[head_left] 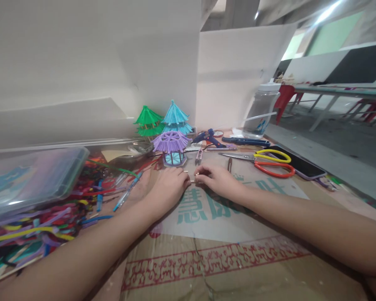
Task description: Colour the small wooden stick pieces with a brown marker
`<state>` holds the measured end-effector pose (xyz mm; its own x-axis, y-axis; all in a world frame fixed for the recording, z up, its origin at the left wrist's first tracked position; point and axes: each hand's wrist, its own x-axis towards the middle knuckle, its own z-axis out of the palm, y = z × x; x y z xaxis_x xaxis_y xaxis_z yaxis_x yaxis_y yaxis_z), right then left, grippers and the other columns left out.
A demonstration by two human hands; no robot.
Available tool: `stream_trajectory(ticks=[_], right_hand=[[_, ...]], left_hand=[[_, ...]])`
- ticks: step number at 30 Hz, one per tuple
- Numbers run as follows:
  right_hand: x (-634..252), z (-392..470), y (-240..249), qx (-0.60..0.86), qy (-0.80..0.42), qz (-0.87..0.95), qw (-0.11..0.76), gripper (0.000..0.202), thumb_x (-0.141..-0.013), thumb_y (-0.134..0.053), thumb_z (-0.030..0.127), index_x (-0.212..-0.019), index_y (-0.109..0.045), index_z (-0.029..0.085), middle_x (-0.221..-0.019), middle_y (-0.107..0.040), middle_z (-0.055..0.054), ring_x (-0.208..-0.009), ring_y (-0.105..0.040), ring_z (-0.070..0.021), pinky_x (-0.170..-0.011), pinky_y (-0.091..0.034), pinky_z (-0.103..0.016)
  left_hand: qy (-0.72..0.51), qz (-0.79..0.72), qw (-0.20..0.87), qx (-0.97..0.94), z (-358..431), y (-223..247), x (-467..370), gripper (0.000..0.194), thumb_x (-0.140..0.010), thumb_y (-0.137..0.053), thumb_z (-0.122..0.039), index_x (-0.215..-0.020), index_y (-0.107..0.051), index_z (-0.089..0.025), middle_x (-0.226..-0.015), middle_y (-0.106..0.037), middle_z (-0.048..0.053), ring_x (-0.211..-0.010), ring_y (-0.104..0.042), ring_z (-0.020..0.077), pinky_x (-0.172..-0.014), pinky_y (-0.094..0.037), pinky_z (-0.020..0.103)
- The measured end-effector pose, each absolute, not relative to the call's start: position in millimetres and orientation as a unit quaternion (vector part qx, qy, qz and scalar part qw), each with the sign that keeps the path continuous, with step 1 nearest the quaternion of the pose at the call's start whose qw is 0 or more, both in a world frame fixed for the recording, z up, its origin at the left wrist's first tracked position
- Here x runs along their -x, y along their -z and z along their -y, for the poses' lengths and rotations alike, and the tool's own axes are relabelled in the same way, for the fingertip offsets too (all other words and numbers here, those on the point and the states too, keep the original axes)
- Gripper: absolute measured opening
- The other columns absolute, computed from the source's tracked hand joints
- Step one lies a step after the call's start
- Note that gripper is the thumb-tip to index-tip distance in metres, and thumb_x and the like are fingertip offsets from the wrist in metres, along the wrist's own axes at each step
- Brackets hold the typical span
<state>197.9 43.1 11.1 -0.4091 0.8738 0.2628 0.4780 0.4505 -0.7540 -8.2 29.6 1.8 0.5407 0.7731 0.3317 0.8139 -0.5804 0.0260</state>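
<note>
My left hand (172, 183) is closed, its fingertips pinching a thin pale stick (192, 181) that spans the small gap between the hands. The fingers of my right hand (217, 179) are pinched together at the stick's other end, with a small pale tip showing between them. Both hands rest low over a printed sheet (194, 230) with green characters. Just behind them stands a little purple-roofed pavilion model (172, 144) with a pale blue base. Behind that are a green-roofed model (148, 119) and a light blue tiered one (174, 117).
At right lie scissors (271, 161) with yellow and red handles, a phone (303, 164), a blue glue gun (210, 138), a utility knife (246, 141) and small snips (199, 156). A water bottle (261, 110) stands behind. Colourful pipe cleaners (47, 228) and a clear plastic box (65, 171) fill the left.
</note>
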Motion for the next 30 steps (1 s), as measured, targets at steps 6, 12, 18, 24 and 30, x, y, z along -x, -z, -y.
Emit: stream_trajectory(ticks=[6, 12, 18, 24, 30], right_hand=[[-198.5, -44.2, -11.5, 0.454, -0.356, 0.729, 0.367, 0.008, -0.09, -0.06, 0.025, -0.091, -0.065, 0.019, -0.083, -0.073, -0.001, -0.075, -0.069, -0.0162, -0.068, -0.051, -0.027], [-194.9, -41.3, -13.7, 0.452, -0.342, 0.76, 0.318, 0.008, -0.086, -0.066, 0.023, -0.088, -0.071, 0.018, -0.08, -0.074, -0.002, -0.073, -0.066, -0.016, -0.065, -0.047, -0.026], [-195.4, -43.4, -13.4, 0.455, -0.313, 0.779, 0.298, 0.01, -0.088, -0.066, 0.021, -0.091, -0.075, 0.017, -0.085, -0.076, -0.003, -0.078, -0.066, -0.0171, -0.07, -0.046, -0.026], [-198.9, -47.7, -9.8, 0.431, -0.29, 0.809, 0.274, 0.015, -0.089, -0.065, 0.024, -0.09, -0.079, 0.017, -0.089, -0.078, -0.005, -0.083, -0.069, -0.0192, -0.075, -0.047, -0.028], [-196.1, -50.3, -10.3, 0.42, -0.269, 0.822, 0.274, 0.012, -0.087, -0.069, 0.02, -0.088, -0.081, 0.015, -0.089, -0.079, -0.007, -0.085, -0.069, -0.02, -0.077, -0.047, -0.028]], left_hand=[[0.233, 0.478, 0.024, 0.847, -33.9, 2.7, 12.6, 0.018, -0.101, -0.054, -0.026, -0.097, -0.069, -0.017, -0.097, -0.074, 0.009, -0.093, -0.066, 0.0248, -0.083, -0.048, 0.037], [0.266, 0.458, -0.053, 0.847, -29.9, -0.5, 3.3, 0.014, -0.099, -0.059, -0.024, -0.093, -0.071, -0.02, -0.092, -0.076, 0.002, -0.085, -0.069, 0.0188, -0.076, -0.049, 0.028], [0.272, 0.449, -0.065, 0.849, -30.7, -0.9, 2.8, 0.013, -0.096, -0.066, -0.029, -0.09, -0.073, -0.02, -0.089, -0.075, 0.001, -0.087, -0.068, 0.0194, -0.079, -0.046, 0.03], [0.245, 0.436, -0.037, 0.865, -32.5, -1.9, 5.7, 0.015, -0.095, -0.068, -0.033, -0.088, -0.076, -0.021, -0.088, -0.074, 0.002, -0.087, -0.065, 0.021, -0.08, -0.044, 0.033], [0.223, 0.444, -0.002, 0.868, -32.0, -2.5, 5.5, 0.019, -0.095, -0.067, -0.032, -0.084, -0.075, -0.019, -0.084, -0.07, 0.004, -0.085, -0.063, 0.0217, -0.077, -0.042, 0.034]])
